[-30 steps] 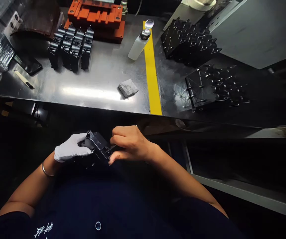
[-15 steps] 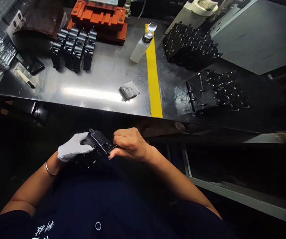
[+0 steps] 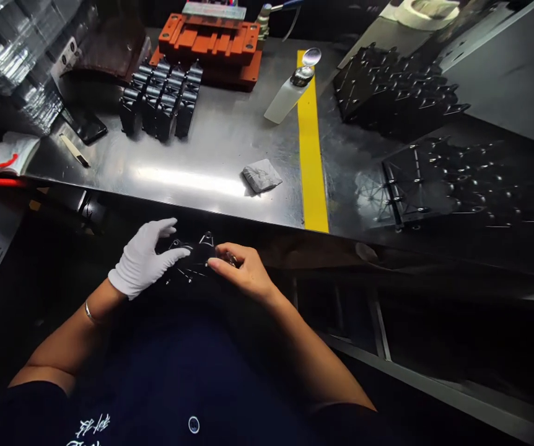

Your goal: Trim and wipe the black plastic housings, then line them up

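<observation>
In front of my body is a dark black plastic part (image 3: 197,254) with looped lugs along its top and small pins below. My right hand (image 3: 243,269), bare, grips its right end between thumb and fingers. On the other side is my left hand (image 3: 144,257) in a white glove. Its thumb lies against the part's left end, while its fingers are spread away from the thumb. Much of the part's outline melts into the dark background.
Across the metal bench (image 3: 211,148) stand a row of black parts (image 3: 162,99), an orange fixture (image 3: 209,43), a pump bottle (image 3: 288,96) and a folded grey pad (image 3: 262,175). Stacked black parts (image 3: 388,87) sit right of the yellow tape (image 3: 312,161). A knife (image 3: 74,150) lies left.
The black part has turned so its lugs point up. My left hand's fingers have opened from it, and my right hand has shifted its grip. The camera view has swung slightly left.
</observation>
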Demonstrator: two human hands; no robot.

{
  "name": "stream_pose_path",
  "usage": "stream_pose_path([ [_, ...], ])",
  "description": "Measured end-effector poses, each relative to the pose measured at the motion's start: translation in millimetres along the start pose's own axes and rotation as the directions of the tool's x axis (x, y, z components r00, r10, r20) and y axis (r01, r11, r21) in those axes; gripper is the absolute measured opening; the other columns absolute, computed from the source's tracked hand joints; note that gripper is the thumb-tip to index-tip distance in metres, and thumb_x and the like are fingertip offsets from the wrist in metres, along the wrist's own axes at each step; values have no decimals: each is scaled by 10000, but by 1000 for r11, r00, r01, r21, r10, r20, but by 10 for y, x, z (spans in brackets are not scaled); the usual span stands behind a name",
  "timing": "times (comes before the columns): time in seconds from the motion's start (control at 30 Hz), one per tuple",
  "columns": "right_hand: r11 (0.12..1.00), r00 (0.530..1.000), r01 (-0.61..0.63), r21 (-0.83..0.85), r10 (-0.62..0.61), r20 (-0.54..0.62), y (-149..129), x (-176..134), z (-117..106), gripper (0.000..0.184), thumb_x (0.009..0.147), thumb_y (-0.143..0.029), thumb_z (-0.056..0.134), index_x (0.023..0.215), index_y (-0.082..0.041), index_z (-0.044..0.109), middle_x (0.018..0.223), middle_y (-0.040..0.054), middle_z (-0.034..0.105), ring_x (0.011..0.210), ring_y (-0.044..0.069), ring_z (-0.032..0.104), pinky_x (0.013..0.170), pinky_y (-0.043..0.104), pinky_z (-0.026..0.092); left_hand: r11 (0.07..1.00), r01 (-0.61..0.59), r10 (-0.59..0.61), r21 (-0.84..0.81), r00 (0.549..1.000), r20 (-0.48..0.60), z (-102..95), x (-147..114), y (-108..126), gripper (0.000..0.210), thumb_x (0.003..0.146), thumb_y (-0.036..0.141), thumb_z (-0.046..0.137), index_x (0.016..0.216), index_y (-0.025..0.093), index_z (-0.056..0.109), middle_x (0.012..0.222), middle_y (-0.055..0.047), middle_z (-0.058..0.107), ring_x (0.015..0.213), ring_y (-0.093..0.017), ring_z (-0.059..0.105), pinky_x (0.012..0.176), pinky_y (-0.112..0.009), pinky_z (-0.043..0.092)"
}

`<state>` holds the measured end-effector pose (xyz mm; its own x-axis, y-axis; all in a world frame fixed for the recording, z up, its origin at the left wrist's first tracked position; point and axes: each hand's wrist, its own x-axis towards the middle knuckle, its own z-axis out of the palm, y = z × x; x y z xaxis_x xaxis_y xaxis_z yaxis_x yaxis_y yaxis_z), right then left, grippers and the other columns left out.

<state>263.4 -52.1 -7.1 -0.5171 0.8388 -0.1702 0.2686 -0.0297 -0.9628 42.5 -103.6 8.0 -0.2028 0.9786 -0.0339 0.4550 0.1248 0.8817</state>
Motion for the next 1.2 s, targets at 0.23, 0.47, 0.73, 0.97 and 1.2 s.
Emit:
stream_pose_path([
  [0.23,941,962,-26,338,115,-246,286,-63,404,433,744,-592,648,770,-161,614,585,-26,518,493,74,400,460,219,332,278,420,-515,-864,825,235,283,-211,-83,381,786,217,699,1153,173,605,1146,-82,681,1064,-206,649,951,-371,521],
  [0.47,951,922,145,272,-31,-385,281,-72,534,446,779,-546,654,1057,-201,600,858,27,617,662,106,548,539,225,455,-248,461,-628,-852,594,503,281,-107,215,216,941,169,465,992,119,669,869,-56,754,805,-146,727,748,-252,601],
  [0.73,966,892,232,112,-165,-422,286,-122,431,289,934,-403,491,1048,-216,679,745,7,586,675,120,565,647,282,499,-224,502,-651,-835,561,512,314,-239,275,156,891,118,539,968,115,675,870,-61,752,755,-154,725,717,-284,617],
  [0.97,946,876,249,207,-129,-465,180,-127,509,196,812,-404,656,825,-210,640,740,3,606,662,127,556,598,269,461,-224,511,-604,-830,596,529,359,-264,202,167,877,124,567,1000,96,676,929,-75,749,822,-154,722,779,-265,607],
  [1.2,937,837,274,219,-120,-534,350,-33,429,216,762,-410,701,755,-207,628,737,11,599,691,140,573,653,302,482,-231,558,-614,-797,552,565,296,-275,303,192,909,106,495,926,93,686,852,-63,752,746,-133,723,751,-234,604],
])
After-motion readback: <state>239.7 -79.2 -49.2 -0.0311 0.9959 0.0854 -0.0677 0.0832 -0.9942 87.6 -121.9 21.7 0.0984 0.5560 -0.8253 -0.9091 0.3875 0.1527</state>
